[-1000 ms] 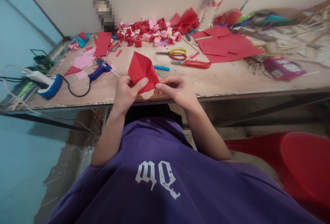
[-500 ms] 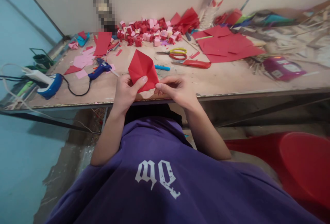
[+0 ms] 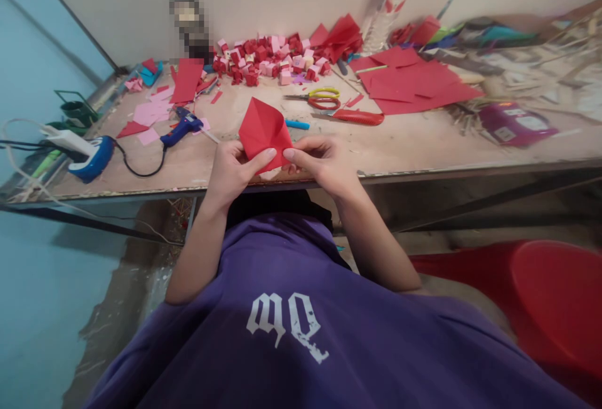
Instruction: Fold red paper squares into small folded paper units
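Observation:
A folded sheet of red paper (image 3: 262, 130) stands up between both hands just above the near edge of the wooden table (image 3: 414, 142). My left hand (image 3: 230, 170) grips its lower left side, thumb pressed on the front. My right hand (image 3: 322, 164) pinches its lower right corner with thumb and fingers closed. The two thumbs nearly meet at the paper's bottom edge.
On the table lie a blue glue gun (image 3: 181, 130), yellow and red scissors (image 3: 320, 96), a red cutter (image 3: 360, 117), a blue stick (image 3: 296, 124), red paper sheets (image 3: 414, 83), a pile of small red and pink folded pieces (image 3: 270, 64) and a purple box (image 3: 515, 123). A red stool (image 3: 540, 296) stands at the right.
The paper has shifted slightly right and lower. My thumbs have drawn closer together along its bottom edge.

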`<state>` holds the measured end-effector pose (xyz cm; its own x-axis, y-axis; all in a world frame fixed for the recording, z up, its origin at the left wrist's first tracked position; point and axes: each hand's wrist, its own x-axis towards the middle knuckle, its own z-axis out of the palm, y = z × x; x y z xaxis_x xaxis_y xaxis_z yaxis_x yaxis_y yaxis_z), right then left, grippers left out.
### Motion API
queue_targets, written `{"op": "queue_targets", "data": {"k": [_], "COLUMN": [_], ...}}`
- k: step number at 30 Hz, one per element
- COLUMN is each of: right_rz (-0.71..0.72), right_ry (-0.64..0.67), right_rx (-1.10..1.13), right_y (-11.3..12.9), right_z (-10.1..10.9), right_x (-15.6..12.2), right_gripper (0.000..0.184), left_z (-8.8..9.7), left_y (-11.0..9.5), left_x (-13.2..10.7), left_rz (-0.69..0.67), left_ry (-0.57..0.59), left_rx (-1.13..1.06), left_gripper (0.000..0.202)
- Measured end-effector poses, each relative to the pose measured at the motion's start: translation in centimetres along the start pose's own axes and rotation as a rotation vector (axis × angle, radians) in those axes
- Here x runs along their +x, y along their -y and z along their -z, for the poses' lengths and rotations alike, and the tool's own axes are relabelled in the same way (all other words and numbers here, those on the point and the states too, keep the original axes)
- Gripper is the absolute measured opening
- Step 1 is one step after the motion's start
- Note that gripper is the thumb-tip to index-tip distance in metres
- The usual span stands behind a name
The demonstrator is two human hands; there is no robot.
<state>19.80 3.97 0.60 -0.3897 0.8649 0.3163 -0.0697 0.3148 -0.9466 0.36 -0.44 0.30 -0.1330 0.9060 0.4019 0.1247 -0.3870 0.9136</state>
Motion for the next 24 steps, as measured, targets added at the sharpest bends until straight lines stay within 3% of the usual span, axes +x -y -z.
{"op": "queue_targets", "data": {"k": [17, 24], "right_rz": [0.005, 0.020], "right_ry": [-0.047, -0.033], "right_rx": [-0.022, -0.073], "right_y": [0.18, 0.16], "right_z": [-0.14, -0.17], "right_x": [0.08, 0.04], "right_gripper": [0.024, 0.032], "left_z": [0.06, 0.00], "left_y": [0.05, -0.10], "left_x": [-0.16, -0.03], "left_rz": [-0.022, -0.004], "left_ry": [-0.016, -0.019], "left_rx": [0.044, 0.039], "left_gripper": [0.030, 0.035]}}
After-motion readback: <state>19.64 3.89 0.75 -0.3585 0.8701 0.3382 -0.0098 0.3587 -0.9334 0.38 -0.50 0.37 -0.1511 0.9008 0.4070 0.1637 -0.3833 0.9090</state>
